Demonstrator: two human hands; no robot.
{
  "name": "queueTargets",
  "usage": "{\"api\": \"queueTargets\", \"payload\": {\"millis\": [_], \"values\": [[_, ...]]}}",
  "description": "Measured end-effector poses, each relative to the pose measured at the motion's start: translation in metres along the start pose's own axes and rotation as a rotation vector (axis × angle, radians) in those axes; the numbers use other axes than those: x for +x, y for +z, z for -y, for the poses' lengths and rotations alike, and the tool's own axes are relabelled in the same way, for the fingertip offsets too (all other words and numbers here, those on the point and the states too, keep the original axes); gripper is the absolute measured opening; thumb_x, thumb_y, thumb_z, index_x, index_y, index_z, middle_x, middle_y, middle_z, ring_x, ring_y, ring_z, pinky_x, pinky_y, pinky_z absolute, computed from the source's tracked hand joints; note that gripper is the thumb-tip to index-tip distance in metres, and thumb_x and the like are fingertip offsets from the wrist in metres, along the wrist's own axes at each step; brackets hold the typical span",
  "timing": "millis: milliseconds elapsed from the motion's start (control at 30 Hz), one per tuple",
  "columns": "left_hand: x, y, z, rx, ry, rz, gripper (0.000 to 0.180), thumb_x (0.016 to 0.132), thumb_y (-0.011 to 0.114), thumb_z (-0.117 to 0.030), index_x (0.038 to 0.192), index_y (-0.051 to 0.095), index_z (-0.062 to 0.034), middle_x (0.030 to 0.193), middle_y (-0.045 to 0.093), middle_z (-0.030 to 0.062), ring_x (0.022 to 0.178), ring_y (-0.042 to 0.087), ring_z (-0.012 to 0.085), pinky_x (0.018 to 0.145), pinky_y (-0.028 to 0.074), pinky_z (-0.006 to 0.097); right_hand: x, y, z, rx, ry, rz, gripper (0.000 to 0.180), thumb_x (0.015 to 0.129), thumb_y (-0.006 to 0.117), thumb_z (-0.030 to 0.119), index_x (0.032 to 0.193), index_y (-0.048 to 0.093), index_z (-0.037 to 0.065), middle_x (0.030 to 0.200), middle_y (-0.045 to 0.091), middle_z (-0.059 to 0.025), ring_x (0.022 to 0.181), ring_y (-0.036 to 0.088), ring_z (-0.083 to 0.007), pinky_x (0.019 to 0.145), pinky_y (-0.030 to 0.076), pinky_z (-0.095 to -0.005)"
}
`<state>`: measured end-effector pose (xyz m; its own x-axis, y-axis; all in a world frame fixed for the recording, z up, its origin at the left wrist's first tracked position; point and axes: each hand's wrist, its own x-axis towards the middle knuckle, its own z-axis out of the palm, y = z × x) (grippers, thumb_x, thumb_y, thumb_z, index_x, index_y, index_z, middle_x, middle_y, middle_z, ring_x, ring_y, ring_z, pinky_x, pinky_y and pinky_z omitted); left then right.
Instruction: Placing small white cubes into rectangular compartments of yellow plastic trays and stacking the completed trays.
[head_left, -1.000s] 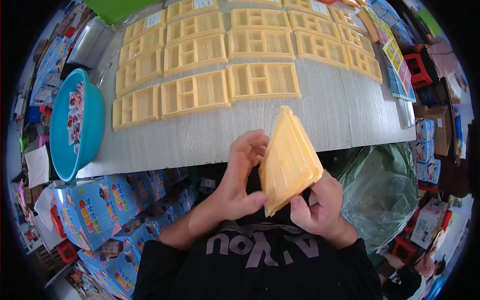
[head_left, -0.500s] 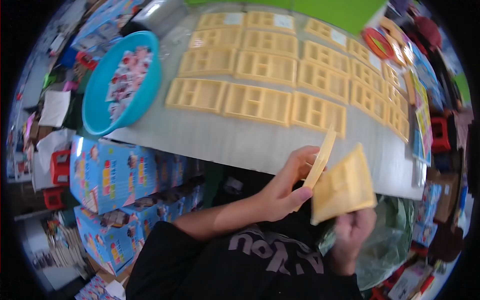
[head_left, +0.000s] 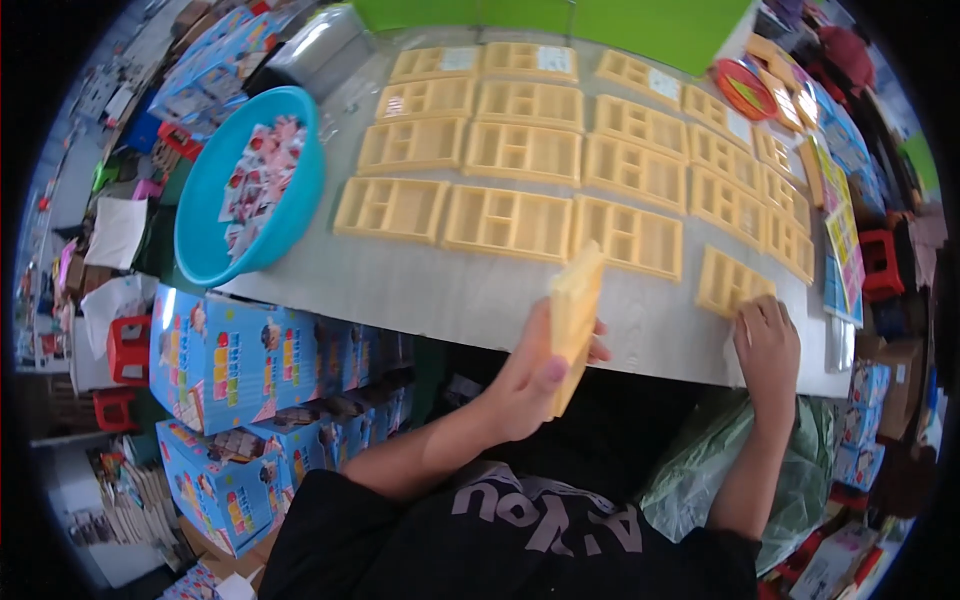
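Upright in my left hand is a pale yellow divided tray, seen nearly edge-on; whether it is one tray or a few nested cannot be told. My right hand has its fingers on the near right edge of another yellow compartment tray, which lies on the table. Beyond both hands, more such trays stand in rows, among them a front-row tray and, left of it, another tray. Some far trays carry white paper slips.
On the table, at the left, a turquoise basin holds many small packets. Stacked blue printed boxes stand below the table's left. A green plastic bag hangs under the right edge. A red round basket sits far right.
My right hand has carried a tray to the right and set it down on the table. My left hand has shifted left, still holding its yellow tray.
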<state>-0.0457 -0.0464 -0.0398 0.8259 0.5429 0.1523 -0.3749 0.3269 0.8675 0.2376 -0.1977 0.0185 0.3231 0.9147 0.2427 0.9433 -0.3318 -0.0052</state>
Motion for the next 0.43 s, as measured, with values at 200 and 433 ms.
{"api": "queueTargets", "payload": {"millis": [200,433], "values": [[-0.001,-0.003,-0.003,0.072,-0.036,-0.022,0.083,0.101,0.044,-0.065,0.151,0.027,-0.0006,0.132,0.049,0.016,0.113,0.06,0.0251,0.099,0.048,0.041,0.01,0.006,-0.004,0.054,-0.046,-0.083,0.007,0.09,0.064,0.006,0.095,0.062,0.002,0.094,0.06,-0.0124,0.091,0.059,-0.0348,0.083,0.047,-0.0454],[0.0,0.0,-0.003,0.098,-0.037,0.009,0.088,0.102,0.043,-0.065,0.158,0.015,-0.0029,0.133,0.047,0.0169,0.115,0.059,0.0257,0.103,0.046,0.044,0.009,0.018,-0.004,0.084,-0.014,-0.114,0.006,0.093,0.063,0.009,0.097,0.063,0.006,0.096,0.062,-0.0112,0.095,0.06,-0.0335,0.087,0.047,-0.0452]]}}
